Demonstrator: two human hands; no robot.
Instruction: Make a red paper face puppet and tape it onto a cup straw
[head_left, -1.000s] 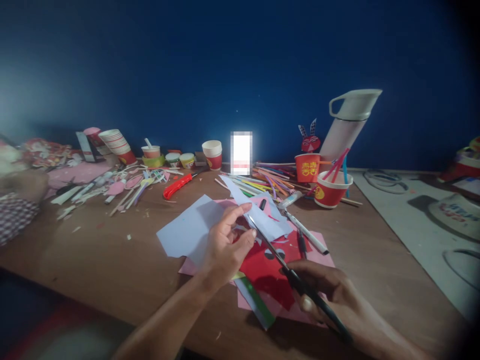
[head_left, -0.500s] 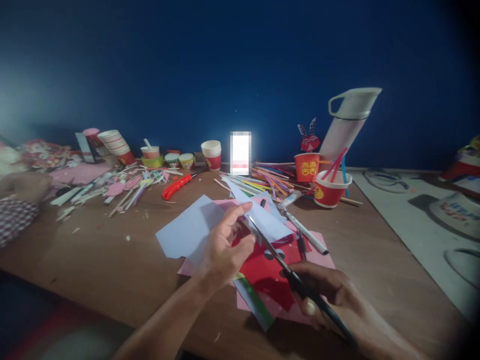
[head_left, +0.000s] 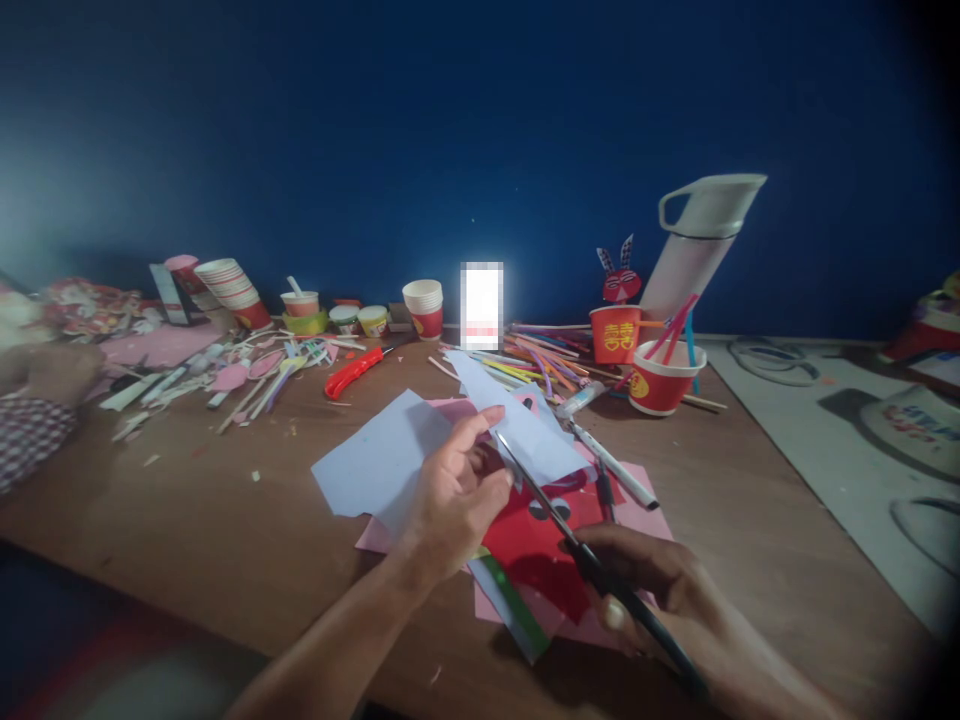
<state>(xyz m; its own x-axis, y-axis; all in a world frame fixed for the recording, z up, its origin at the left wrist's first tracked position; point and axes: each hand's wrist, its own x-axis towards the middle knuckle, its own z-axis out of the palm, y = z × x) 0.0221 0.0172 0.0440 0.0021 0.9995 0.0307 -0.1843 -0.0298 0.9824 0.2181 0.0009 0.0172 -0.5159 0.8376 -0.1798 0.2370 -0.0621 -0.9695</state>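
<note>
The left hand (head_left: pixel 454 495) pinches the white paper piece (head_left: pixel 544 445) between half-curled fingers at the frame's centre, the right hand (head_left: pixel 675 580) wraps its fingers around black-handled scissors (head_left: pixel 592 562) at lower right, and clean cutting likely wants the edge taut, fingertips clear

1. A craft workspace; the kind of building is unclear.
2. Scissors (head_left: pixel 604 578), white paper (head_left: pixel 536 435), coloured sticks (head_left: pixel 551 368) and a red cutter (head_left: pixel 354 375) crowd the brown table (head_left: pixel 187 530).
3. A rabbit-eared figure (head_left: pixel 621 286) shows above a red cup (head_left: pixel 615 338).
</note>
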